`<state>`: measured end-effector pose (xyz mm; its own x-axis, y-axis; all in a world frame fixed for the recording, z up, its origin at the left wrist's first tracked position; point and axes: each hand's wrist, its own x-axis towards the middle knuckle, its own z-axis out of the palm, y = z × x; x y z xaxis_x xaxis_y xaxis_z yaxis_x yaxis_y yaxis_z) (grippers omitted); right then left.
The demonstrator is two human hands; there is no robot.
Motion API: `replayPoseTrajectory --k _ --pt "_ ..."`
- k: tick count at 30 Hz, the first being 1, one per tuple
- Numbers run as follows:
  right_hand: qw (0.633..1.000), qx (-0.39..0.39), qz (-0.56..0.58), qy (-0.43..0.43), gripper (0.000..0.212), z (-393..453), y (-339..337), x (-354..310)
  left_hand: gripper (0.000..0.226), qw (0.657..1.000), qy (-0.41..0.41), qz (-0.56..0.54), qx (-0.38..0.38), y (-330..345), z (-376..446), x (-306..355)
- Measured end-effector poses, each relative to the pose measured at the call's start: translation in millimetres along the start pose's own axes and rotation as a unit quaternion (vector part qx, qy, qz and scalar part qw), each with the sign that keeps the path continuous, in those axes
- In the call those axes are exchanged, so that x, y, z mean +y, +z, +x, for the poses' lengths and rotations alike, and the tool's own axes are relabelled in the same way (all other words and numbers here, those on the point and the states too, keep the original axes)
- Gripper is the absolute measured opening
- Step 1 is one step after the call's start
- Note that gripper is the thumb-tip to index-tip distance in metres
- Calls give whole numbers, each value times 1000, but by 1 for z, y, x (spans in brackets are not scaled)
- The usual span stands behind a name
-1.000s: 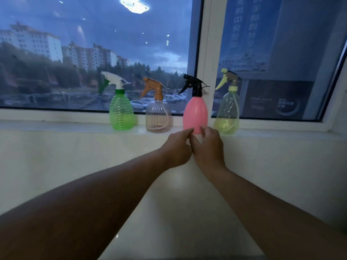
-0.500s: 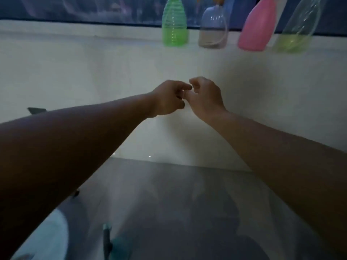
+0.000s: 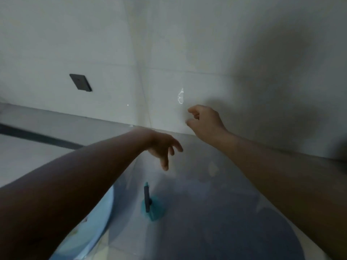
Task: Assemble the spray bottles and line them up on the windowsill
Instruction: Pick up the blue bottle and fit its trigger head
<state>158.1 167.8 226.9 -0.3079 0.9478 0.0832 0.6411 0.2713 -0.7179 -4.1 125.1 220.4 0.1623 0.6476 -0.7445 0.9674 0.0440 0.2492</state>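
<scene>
A teal spray bottle [image 3: 153,207] with a dark trigger head [image 3: 146,197] lies on the grey floor, low in the middle of the head view. My left hand [image 3: 164,149] hangs above it with fingers spread and pointing down, holding nothing. My right hand [image 3: 203,121] is higher and to the right, near the white wall, with its fingers loosely curled around nothing. The windowsill and the bottles standing on it are out of view.
A pale blue round basin [image 3: 97,222] sits on the floor at the lower left, partly behind my left forearm. A dark wall socket [image 3: 80,82] is on the white tiled wall at the left. The wall meets the floor across the middle.
The view has tilted down from the windowsill to the floor. My hands have come apart; the left has dropped toward the teal bottle and opened its fingers.
</scene>
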Motion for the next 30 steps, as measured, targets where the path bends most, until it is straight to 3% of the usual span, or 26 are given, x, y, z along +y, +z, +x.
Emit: replayPoseTrajectory --k 3,9,11,16,20,25,30 --pt "1000 -18 -3 0 44 -9 21 4 89 994 -58 47 -76 34 15 -18" --pt "999 -46 -1 21 40 -22 56 18 56 953 -203 -195 -114 92 40 -57" --pt "998 -57 8 35 39 -28 67 22 60 952 -220 -177 -120 107 44 -59" --pt "994 -93 18 56 40 -40 87 33 43 978 -144 -116 -93 123 45 -64" --pt "992 -107 22 70 41 -43 89 42 30 1000 2 16 9 106 36 -72" --pt "989 -105 33 97 43 -42 82 57 20 988 77 -71 113 57 35 -53" --pt "978 -75 141 137 60 -38 52 84 13 949 143 -156 233 -15 34 -18"
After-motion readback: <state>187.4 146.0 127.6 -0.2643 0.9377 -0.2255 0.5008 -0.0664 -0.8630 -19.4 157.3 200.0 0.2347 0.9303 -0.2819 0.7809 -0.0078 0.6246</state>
